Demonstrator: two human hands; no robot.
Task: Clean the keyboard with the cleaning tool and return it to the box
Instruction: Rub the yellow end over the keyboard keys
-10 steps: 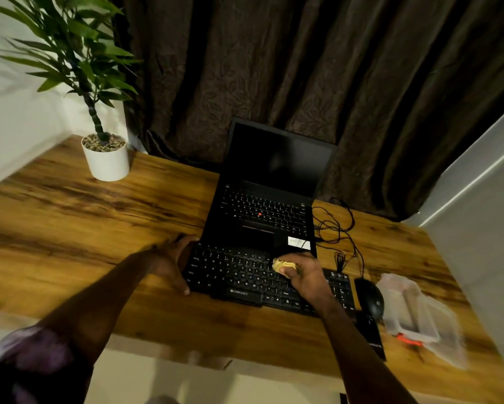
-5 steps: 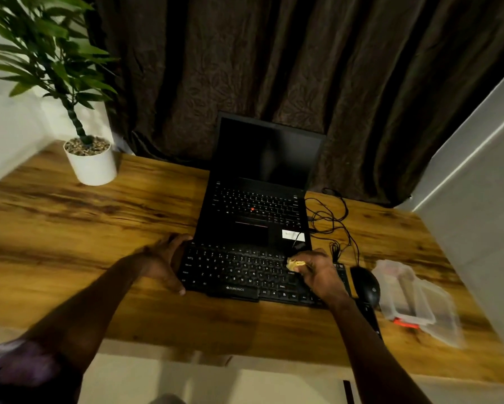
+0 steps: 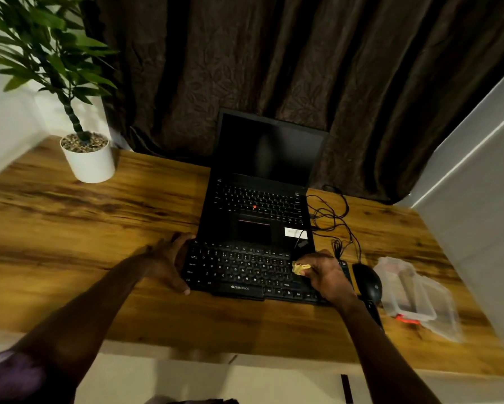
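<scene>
Head view: right hand (image 3: 326, 275) pinches cleaning tool (image 3: 299, 268) in its fingers over right end of keyboard (image 3: 239, 269), left hand (image 3: 169, 260) grips its left end; box (image 3: 405, 290), seemingly open, lies further right.

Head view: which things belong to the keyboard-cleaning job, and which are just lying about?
Job:
keyboard
yellow tool, pinched by the right hand
left hand, holding the keyboard's left end
clear box, open, right of the mouse

Lying about:
laptop
mouse
cables
plant
</scene>
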